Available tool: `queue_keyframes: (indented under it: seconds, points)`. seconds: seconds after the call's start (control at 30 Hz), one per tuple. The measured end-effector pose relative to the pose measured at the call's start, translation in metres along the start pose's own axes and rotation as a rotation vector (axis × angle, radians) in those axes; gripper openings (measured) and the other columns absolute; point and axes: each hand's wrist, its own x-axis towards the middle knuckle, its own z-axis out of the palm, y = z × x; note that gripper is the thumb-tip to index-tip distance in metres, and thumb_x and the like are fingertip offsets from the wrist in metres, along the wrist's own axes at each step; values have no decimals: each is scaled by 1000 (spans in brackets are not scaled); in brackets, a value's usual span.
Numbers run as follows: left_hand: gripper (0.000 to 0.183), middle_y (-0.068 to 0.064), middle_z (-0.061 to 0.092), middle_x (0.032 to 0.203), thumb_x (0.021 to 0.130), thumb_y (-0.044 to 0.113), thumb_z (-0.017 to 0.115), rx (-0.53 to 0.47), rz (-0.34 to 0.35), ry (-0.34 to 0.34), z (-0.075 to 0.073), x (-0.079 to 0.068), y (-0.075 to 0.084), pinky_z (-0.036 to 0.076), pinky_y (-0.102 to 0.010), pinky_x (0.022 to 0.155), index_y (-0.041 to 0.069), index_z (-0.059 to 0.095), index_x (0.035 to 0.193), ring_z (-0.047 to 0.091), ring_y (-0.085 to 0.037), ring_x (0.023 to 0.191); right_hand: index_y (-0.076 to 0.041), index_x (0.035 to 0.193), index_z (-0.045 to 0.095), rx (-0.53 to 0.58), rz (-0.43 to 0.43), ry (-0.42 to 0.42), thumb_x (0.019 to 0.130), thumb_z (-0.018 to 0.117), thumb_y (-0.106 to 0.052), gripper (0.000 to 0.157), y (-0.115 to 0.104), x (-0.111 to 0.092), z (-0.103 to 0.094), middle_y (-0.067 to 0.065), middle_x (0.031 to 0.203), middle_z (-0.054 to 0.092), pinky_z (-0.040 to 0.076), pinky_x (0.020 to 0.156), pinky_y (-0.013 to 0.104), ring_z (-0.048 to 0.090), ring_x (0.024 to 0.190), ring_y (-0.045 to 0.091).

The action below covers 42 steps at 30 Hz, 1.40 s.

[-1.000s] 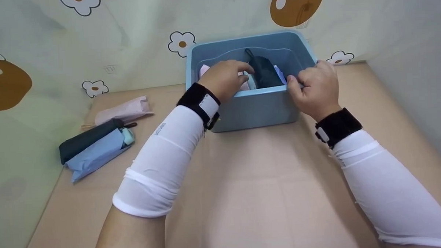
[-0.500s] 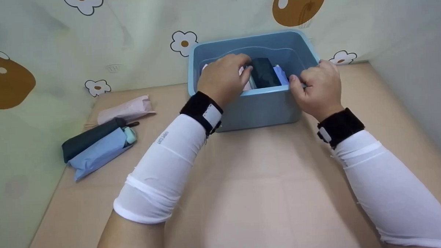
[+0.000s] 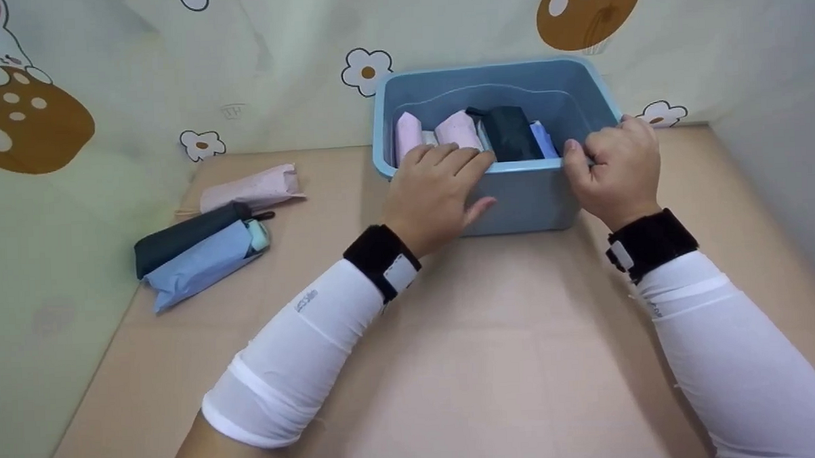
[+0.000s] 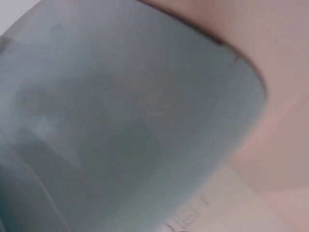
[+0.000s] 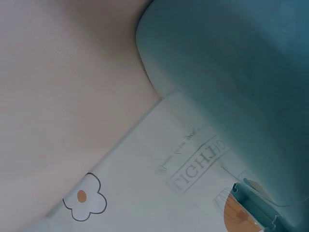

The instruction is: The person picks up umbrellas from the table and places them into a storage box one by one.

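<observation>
Your right hand [image 3: 615, 171] has the front right corner of the blue plastic bin [image 3: 525, 201], fingers curled over the rim, thumb against the near edge. Good anchor; with that grip firm, the bin should sit steady. Your left hand [image 3: 430, 198] lies at the front rim, fingers loosely side by side, thumb spread well off; whether the fingertips press the rim, I can't tell, and the wrist views show only bin wall.

Inside, you've got a pink sleeve [image 3: 409, 133] at the left, another pink bundle [image 3: 459, 129], a dark pouch [image 3: 512, 134] and a blue sleeve [image 3: 542, 141] to its right. Work above the rim, wrist high, so the cuff doesn't catch, and pinch one sleeve alone.

Left on the table: a pink wrapped bundle [image 3: 250, 189], a dark looped pouch [image 3: 187, 240] and a blue sleeved folding umbrella [image 3: 198, 265] alongside it.
</observation>
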Motion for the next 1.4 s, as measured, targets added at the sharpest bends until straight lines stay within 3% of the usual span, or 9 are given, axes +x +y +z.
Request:
queue_keyframes:
  seconds: [0.13, 0.27, 0.6, 0.77, 0.9, 1.07, 1.2, 1.4]
  points:
    - [67, -2, 56, 156, 102, 49, 62, -35, 8, 50, 2, -25, -12, 39, -48, 120, 21, 44, 160, 52, -24, 142, -1, 52, 44, -10, -28, 30, 98, 48, -32, 55, 2, -1, 1, 18, 52, 41, 44, 98, 63, 43, 69, 41]
    - [73, -5, 51, 159, 99, 41, 70, -76, -27, 56, 0, -48, -30, 34, -53, 123, 22, 40, 162, 46, -28, 145, -1, 53, 45, -17, -43, 51, 97, 49, -31, 54, 3, -1, 3, 18, 53, 43, 44, 99, 64, 44, 71, 44]
    - [74, -8, 41, 168, 101, 37, 69, -184, -182, -54, -14, -77, -69, 33, -59, 124, 26, 34, 165, 36, -34, 156, 1, 53, 45, 9, -28, 64, 97, 48, -29, 53, 0, -1, 6, 18, 53, 40, 42, 109, 66, 41, 62, 40]
    - [77, -14, 39, 167, 99, 40, 70, -201, -337, -108, -16, -94, -101, 31, -62, 124, 22, 34, 165, 36, -37, 155, -1, 52, 44, 35, -19, 107, 96, 49, -30, 54, 0, -2, 6, 16, 52, 39, 43, 109, 65, 40, 56, 37]
    - [81, -25, 39, 162, 97, 38, 73, -196, -518, -195, -14, -122, -135, 30, -66, 122, 17, 34, 165, 37, -44, 151, -1, 51, 44, 46, -24, 117, 96, 50, -30, 54, 1, -3, 5, 16, 51, 39, 42, 110, 66, 40, 54, 37]
    - [86, -37, 33, 159, 97, 40, 72, -213, -714, -406, -17, -164, -168, 27, -73, 119, 9, 29, 165, 32, -58, 146, -1, 51, 44, 40, -38, 95, 98, 50, -30, 56, 1, -3, 4, 16, 52, 38, 43, 104, 63, 39, 56, 37]
    - [91, -45, 29, 155, 95, 47, 71, -250, -783, -526, -17, -191, -182, 30, -78, 112, 6, 28, 164, 31, -64, 140, 0, 52, 46, 31, -38, 76, 100, 49, -31, 57, 0, -4, 4, 15, 54, 36, 37, 90, 58, 37, 59, 36]
    - [87, -45, 34, 151, 94, 44, 72, -246, -803, -525, -6, -215, -195, 35, -80, 106, 1, 35, 160, 36, -64, 134, 1, 53, 48, 15, -40, 40, 101, 49, -30, 57, -1, -4, 3, 16, 55, 38, 32, 84, 55, 37, 60, 35]
